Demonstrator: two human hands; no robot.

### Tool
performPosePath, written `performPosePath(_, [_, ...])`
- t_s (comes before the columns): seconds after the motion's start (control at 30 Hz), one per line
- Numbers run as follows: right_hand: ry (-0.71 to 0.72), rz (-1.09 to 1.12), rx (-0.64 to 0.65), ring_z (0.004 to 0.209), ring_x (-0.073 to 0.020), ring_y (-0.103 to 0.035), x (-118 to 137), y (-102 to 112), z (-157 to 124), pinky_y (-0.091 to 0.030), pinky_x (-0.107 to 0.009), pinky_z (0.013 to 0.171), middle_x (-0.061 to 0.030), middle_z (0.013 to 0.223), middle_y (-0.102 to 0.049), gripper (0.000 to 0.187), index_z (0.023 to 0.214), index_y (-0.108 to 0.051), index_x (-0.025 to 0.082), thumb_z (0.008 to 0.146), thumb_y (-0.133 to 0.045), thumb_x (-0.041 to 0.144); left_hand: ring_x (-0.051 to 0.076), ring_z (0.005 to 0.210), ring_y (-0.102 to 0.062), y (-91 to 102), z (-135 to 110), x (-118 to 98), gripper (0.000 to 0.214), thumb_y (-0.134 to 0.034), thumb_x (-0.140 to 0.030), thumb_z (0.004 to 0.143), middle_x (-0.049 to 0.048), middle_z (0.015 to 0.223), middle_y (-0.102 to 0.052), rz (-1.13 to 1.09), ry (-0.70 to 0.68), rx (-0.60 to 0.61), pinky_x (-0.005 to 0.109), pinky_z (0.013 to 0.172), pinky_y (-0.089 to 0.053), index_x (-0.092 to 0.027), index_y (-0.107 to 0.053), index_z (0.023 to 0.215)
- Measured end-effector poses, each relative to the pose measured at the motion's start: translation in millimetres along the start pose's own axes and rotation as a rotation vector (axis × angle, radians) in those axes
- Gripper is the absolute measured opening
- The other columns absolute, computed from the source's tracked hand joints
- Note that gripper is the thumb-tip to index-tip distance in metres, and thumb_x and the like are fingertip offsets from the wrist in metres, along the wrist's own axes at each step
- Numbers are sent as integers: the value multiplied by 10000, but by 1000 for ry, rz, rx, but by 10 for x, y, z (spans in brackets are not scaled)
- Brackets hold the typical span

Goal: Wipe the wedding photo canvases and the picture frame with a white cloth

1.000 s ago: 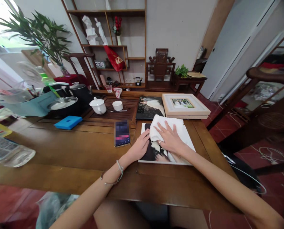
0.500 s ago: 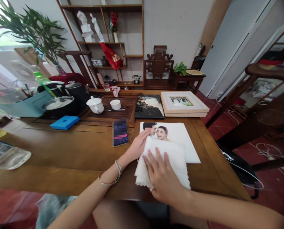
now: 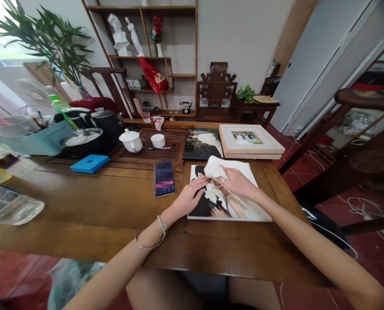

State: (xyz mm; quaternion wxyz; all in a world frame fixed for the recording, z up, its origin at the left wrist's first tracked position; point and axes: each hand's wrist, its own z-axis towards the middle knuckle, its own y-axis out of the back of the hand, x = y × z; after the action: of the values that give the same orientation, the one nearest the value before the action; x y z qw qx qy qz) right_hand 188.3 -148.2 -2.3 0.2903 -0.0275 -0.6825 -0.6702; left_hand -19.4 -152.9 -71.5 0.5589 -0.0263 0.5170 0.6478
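A white photo panel (image 3: 216, 206) with a printed couple lies flat on the wooden table, in front of me. Resting on its left part, with fingers stretched out flat, is my left hand (image 3: 189, 199). My right hand (image 3: 238, 181) grips a white cloth (image 3: 216, 166) near the panel's far edge. The cloth is bunched at the left and spreads to the right beyond the fingers. Cloth and hands cover the upper part of the picture, including most of the faces.
Left of the panel lies a phone (image 3: 164, 178). Behind it are a dark photo album (image 3: 198, 148) and stacked light-wood frames (image 3: 253, 151). A white lidded cup (image 3: 131, 141), small bowl (image 3: 158, 141), blue box (image 3: 89, 164) and clear bottle (image 3: 20, 206) stand leftward.
My right hand has moved the cloth away from me, from the panel's near edge to its far edge, uncovering the lower picture. My left hand stays nearly in place.
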Motion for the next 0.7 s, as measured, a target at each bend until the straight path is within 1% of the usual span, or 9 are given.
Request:
performPosePath(0.07, [36,5,10,1169,-332,-602,96,-46,228,-445,-414,983,-185,1310,-625,395,1139,-680,111,945,-414,330,257,1327,-519,10,4,-13,350,-445,-166,961,127,1359,-610,5,5,9,477,1143,-393,-151,-646,1247])
performPosePath(0.13, [81,8,16,1262,-331,-532,192,-125,368,-392,-416,1046,-179,1376,-576,388,1178,-665,106,932,-448,312,266,1279,-561,25,9,-32,330,-450,-153,952,135,1312,-641,9,14,15,463,1107,-435,-144,-668,1200])
performPosePath(0.23, [146,12,30,1375,-301,-409,225,-216,385,-278,-438,1141,-133,1443,-522,429,1293,-606,127,915,-461,271,261,1198,-616,38,11,-49,313,-453,-138,944,123,1230,-685,13,37,20,429,1051,-488,-156,-688,1150])
performPosePath(0.3, [167,13,33,1410,-279,-356,143,-217,297,-219,-459,1173,-101,1478,-486,467,1352,-562,149,912,-444,252,257,1209,-611,37,5,-41,326,-450,-143,947,116,1250,-677,14,43,22,428,1063,-479,-163,-677,1179])
performPosePath(0.4, [155,6,19,1434,-269,-311,-96,-144,107,-194,-489,1184,-82,1504,-451,501,1371,-548,168,889,-422,217,257,1307,-540,23,-6,-10,351,-441,-163,959,116,1346,-622,16,24,15,463,1132,-409,-160,-646,1243])
performPosePath(0.47, [114,-29,-9,1441,-272,-295,-264,-88,-28,-196,-501,1184,-104,1515,-427,545,1388,-527,142,855,-423,195,245,1344,-503,16,-10,7,368,-432,-165,964,109,1382,-593,18,5,14,479,1159,-370,-165,-624,1278])
performPosePath(0.53, [69,-94,-41,1447,-278,-276,-374,-63,-181,-189,-515,1185,-135,1520,-410,607,1424,-477,98,826,-431,191,228,1350,-497,14,-10,14,385,-425,-155,964,99,1395,-583,16,-2,14,475,1164,-366,-177,-605,1304])
performPosePath(0.6, [63,-163,-47,1459,-285,-242,-386,-85,-379,-162,-540,1188,-134,1525,-401,660,1454,-431,86,804,-444,197,217,1342,-507,15,-8,12,392,-424,-148,961,91,1391,-588,8,3,11,464,1160,-377,-185,-601,1309])
performPosePath(0.7, [152,-219,0,1479,-277,-166,-212,-187,-775,-125,-571,1188,-77,1556,-359,736,1491,-384,143,759,-463,175,216,1337,-513,14,-7,10,389,-429,-145,955,82,1384,-594,-8,13,4,464,1158,-380,-189,-615,1294])
